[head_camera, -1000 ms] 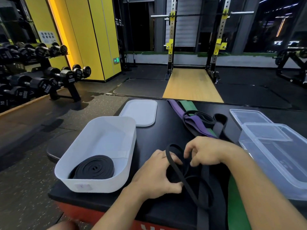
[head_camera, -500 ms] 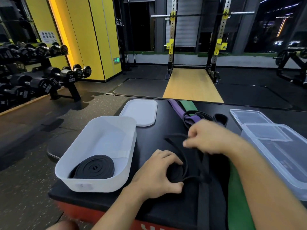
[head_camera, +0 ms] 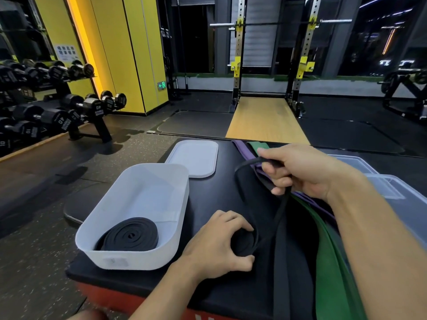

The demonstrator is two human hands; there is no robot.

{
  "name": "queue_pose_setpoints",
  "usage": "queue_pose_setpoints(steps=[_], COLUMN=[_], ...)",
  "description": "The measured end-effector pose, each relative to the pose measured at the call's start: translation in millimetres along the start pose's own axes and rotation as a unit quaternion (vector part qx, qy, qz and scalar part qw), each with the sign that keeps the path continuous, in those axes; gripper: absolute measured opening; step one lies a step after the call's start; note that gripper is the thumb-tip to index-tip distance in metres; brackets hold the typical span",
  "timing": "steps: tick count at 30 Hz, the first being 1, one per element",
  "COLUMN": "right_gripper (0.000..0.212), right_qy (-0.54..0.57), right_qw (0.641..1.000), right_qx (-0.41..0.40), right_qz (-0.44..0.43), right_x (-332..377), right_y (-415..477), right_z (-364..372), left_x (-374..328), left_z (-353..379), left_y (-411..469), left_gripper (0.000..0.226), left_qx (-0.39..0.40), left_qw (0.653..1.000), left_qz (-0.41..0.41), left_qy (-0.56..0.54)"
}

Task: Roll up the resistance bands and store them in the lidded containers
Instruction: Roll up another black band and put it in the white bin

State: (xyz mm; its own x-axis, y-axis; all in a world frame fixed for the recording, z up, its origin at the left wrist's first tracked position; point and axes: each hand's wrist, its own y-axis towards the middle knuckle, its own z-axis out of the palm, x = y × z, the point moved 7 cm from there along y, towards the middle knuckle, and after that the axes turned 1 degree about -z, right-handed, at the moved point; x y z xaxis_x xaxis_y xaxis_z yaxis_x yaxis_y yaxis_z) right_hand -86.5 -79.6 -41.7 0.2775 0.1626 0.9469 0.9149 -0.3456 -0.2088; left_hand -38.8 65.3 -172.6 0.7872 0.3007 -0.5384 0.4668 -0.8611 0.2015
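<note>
The left hand rests at six o'clock on the black padded counter, its grip curled round the coiled end of a thin black rubber resistance band. The right hand, at one o'clock from it and raised off the counter, holds the band's loose loop in a closed grip. One strand slants down from it to the coil.

A flat purple rubber band and a wide green rubber band lie under the right hand and forearm, crossing beneath the loose strand.

At nine o'clock sits an open white plastic tub holding a rolled black band. The tub's white lid lies flat at its one o'clock corner. Clear plastic containers stand at three o'clock, partly hidden by the forearm.
</note>
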Motion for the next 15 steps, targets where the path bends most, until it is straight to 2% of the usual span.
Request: queue_pose_setpoints(steps=[2, 4, 7, 10, 13, 15], right_gripper=[0.043, 0.03, 0.007, 0.02, 0.031, 0.025], right_qy=[-0.016, -0.06, -0.169, -0.219, -0.34, -0.356], right_qw=[0.999, 0.995, 0.966, 0.93, 0.882, 0.881], right_qx=[0.011, 0.01, -0.095, -0.198, -0.275, -0.289], right_qz=[-0.025, -0.084, -0.172, -0.217, -0.175, -0.115], right_x=[3, 8, 14, 18, 13, -1], right_y=[0, 1, 9, 16, 23, 31], right_z=[3, 5, -2, -9, -18, -23], left_x=[0, 0, 1, 1, 1, 2], left_z=[1, 1, 1, 1, 1, 1], left_y=[0, 0, 0, -1, 0, 0], left_gripper=[0.054, 0.054, 0.054, 0.054, 0.054, 0.054], left_qx=[0.001, 0.0, -0.002, 0.0, 0.001, 0.003], left_qw=[1.0, 1.0, 1.0, 1.0, 1.0, 1.0], left_qz=[-0.001, 0.001, -0.001, -0.001, -0.003, -0.002], left_qy=[-0.003, -0.004, -0.001, 0.0, 0.001, 0.003])
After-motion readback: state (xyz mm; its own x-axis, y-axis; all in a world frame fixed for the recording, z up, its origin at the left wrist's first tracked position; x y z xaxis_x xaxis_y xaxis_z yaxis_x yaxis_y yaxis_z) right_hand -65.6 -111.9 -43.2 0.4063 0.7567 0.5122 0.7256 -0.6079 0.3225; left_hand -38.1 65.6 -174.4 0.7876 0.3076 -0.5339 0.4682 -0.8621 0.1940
